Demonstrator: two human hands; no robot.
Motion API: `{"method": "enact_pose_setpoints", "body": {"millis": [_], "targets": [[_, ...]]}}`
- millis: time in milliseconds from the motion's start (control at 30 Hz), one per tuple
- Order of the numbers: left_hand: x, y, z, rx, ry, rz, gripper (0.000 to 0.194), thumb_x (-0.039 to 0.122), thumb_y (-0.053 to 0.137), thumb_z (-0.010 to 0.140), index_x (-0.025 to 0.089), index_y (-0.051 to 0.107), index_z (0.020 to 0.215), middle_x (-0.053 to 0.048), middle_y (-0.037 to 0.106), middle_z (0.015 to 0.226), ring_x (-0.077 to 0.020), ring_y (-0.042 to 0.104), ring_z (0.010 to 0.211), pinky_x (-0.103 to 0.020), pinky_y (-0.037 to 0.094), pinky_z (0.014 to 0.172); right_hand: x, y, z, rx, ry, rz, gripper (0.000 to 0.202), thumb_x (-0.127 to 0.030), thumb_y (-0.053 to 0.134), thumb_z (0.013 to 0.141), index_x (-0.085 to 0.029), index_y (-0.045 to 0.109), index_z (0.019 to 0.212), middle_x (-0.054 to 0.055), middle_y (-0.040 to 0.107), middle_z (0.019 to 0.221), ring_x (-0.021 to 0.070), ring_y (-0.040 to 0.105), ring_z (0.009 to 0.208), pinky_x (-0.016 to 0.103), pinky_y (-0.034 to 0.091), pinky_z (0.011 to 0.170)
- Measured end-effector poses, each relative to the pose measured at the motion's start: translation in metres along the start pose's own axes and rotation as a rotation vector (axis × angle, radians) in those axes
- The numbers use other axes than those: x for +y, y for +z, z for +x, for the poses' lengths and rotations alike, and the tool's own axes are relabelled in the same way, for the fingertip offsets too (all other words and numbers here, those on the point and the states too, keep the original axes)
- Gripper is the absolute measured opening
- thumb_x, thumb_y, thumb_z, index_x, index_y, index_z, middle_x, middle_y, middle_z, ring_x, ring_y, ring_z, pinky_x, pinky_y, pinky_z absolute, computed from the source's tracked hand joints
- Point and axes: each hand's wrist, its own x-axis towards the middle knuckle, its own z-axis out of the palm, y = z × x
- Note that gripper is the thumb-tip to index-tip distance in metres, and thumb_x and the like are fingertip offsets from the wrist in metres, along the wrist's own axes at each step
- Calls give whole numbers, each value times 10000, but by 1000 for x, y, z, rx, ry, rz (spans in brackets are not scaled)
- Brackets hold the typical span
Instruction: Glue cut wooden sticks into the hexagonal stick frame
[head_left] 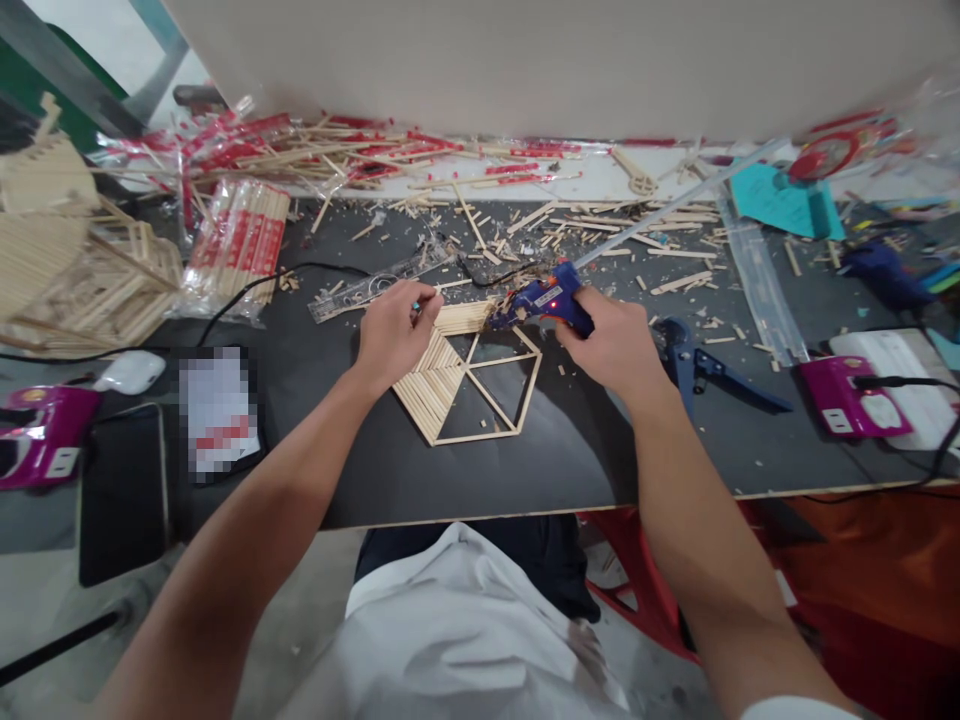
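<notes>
My right hand [611,335] grips a blue hot glue gun [544,297], a long clear glue stick [675,205] sticking out of its back. The gun's nozzle is at the far edge of a hexagonal frame of thin wooden sticks [491,438]. Part of that frame, on the left and far sides, is covered with sticks laid side by side; its other triangular sections are open. My left hand [397,335] is over the frame's far left corner, fingers curled together. Whatever they hold, if anything, I cannot make out.
Wooden offcuts [600,225] and red wrappers litter the back. Stick bundles [240,235] and built stick pieces [52,250] are at left, with a phone [124,495]. Blue cutters [720,375], a clear ruler [757,270] and a magenta power socket [851,398] lie right. A black cord [262,283] crosses the table.
</notes>
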Motion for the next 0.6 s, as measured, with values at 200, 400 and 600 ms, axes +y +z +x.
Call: {"method": "enact_pose_setpoints", "body": {"millis": [200,400,600], "targets": [[-1,0,0,4,12,14,155,292,570,1013,210,675,934,-39,705,886,-180,620,779,-309,444,745,2,0,0,25,-13,26,296,-247,584,835,-194,689,1107,96,752,869,289,708,767,363,490,688],[2,-2,0,-22,3,16,161,290,568,1022,197,676,947,-42,718,921,-170,624,795,-291,449,762,4,0,1,57,34,73,221,-305,629,817,-199,675,1004,69,704,753,263,668,674,359,476,682],[0,-3,-1,-32,42,-13,168,273,564,1028,195,706,986,-48,732,968,-174,640,829,-299,450,778,10,-6,5,75,207,98,327,-417,728,763,-199,637,990,35,644,694,274,651,686,410,498,772]]}}
